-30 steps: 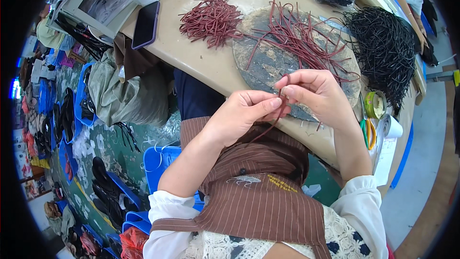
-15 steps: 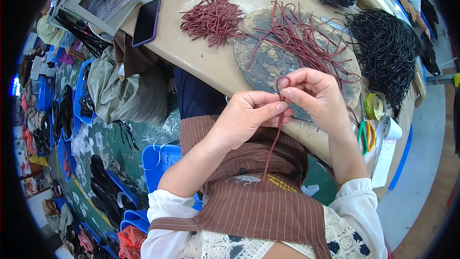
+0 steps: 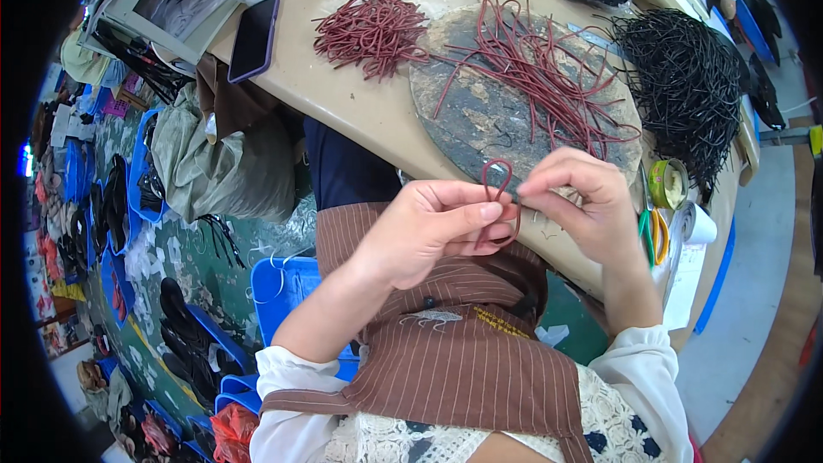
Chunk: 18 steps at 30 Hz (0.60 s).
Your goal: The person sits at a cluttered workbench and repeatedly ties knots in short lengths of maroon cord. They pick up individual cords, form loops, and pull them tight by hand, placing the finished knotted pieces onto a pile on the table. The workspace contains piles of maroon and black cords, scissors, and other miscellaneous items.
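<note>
Hands (image 3: 433, 236) (image 3: 583, 206) pinching looped maroon cord (image 3: 500, 193), fingertips closed.

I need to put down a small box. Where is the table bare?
Bare tan table lies between the phone, the red cord bundle and the round board. The board carries loose red cords; black cords crowd the right end. Both hands occupy the near edge.

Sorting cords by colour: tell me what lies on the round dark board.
Loose dark red cords spread across the round board. The right hand covers its near edge, so anything there is hidden.
</note>
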Motion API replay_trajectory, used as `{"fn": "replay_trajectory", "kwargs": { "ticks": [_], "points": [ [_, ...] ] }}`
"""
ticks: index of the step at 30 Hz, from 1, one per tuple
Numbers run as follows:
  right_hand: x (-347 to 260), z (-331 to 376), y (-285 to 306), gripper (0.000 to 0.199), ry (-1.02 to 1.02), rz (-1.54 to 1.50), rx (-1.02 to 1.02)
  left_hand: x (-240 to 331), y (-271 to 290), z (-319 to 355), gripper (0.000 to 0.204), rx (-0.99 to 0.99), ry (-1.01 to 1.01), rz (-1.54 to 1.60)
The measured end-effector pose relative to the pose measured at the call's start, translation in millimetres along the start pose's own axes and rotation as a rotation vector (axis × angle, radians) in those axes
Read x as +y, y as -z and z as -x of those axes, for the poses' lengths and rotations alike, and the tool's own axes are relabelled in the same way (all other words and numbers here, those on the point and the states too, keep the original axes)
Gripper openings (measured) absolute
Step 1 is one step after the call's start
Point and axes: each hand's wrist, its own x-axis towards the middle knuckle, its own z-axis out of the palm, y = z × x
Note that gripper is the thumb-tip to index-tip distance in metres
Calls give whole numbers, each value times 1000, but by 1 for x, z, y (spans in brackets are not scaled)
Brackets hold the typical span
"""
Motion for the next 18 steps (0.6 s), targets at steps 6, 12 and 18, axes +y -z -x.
{"fn": "replay_trajectory", "kwargs": {
  "ticks": [6,12,18],
  "points": [
    [21,6,-43,15,211,194,500,-32,-14,-18,21,43,-170,263],
    [21,5,-39,16,191,109,507,-31,-21,-23,26,85,-323,239],
    [-1,8,27,12,307,230,82,-4,-3,-4,66,-86,-205,-239]
  ]
}}
